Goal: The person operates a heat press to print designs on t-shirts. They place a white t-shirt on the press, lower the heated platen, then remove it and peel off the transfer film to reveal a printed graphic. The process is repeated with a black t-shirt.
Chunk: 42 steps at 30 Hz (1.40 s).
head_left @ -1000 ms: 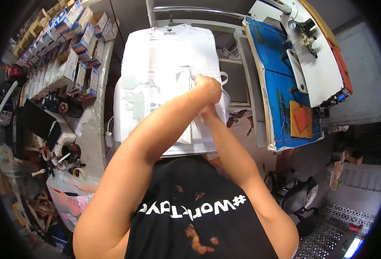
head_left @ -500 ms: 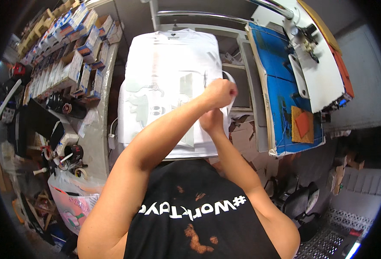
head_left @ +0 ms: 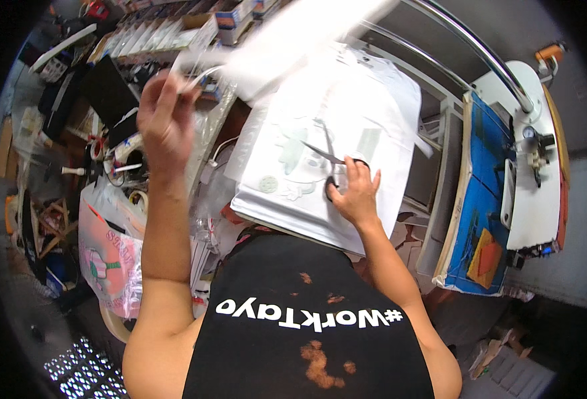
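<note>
Presently, we find the left hand (head_left: 167,123) raised high at the left, its fingers (head_left: 174,86) pinched together on a blurred white sheet (head_left: 293,36) that streams off toward the far side. The right hand (head_left: 355,193) rests near the middle of the white shirt (head_left: 367,100); its fingers (head_left: 363,174) lie spread apart, touching the black handles of the scissors (head_left: 330,159), and do not appear to grip them. The scissor blades lie flat on the shirt, pointing left over pale cut-out shapes (head_left: 287,166) laid on the fabric. The shirt is stretched over a board (head_left: 293,223) directly before the person.

We judge two risks. The sheet, swung fast, could sweep over the cluttered worktop (head_left: 94,113) at the left and upset loose items there. The right hand could also nudge the scissors and shift the cut-outs out of place.

As to containers: cardboard boxes (head_left: 194,30) at the far left hold rows of small packets; a pink plastic bag (head_left: 110,256) hangs at the near left, its contents not discernible.
</note>
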### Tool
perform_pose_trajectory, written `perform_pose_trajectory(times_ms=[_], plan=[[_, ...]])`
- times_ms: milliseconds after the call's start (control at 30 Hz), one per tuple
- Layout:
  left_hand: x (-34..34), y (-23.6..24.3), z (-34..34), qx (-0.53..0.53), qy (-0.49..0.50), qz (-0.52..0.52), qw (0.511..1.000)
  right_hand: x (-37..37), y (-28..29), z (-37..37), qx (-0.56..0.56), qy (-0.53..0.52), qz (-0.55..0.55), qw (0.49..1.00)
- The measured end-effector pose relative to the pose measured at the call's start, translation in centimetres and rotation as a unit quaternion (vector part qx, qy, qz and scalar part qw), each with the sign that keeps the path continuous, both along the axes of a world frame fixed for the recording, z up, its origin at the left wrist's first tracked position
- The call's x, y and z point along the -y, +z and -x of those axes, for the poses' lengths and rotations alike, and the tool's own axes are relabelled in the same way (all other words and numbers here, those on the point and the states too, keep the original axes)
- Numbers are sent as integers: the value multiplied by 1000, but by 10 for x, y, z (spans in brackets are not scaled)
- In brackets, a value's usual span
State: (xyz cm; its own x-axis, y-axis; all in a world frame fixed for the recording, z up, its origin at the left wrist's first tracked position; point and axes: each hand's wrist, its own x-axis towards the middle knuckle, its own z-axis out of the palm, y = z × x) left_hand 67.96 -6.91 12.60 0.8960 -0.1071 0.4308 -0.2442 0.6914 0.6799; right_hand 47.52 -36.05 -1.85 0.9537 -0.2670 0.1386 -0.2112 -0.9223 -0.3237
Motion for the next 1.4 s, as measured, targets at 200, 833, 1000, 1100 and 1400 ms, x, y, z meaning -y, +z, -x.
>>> perform_pose_trajectory(times_ms=[200, 833, 1000, 1100, 1400], plan=[[-181, -259, 113, -459, 39, -337, 821, 14, 0, 9, -23, 2, 8, 1000], [-100, -284, 87, -548, -53, -204, 809, 204, 259, 91, 251, -262, 349, 864], [-54, -254, 8, -490, -107, -239, 832, 358, 386, 170, -41, -447, 360, 818], [-28, -219, -13, -414, -167, -190, 874, 464, 394, 238, -245, -415, 307, 821], [70, 7, 52, -120, -371, 65, 918, 76, 236, 71, 120, 78, -145, 979]])
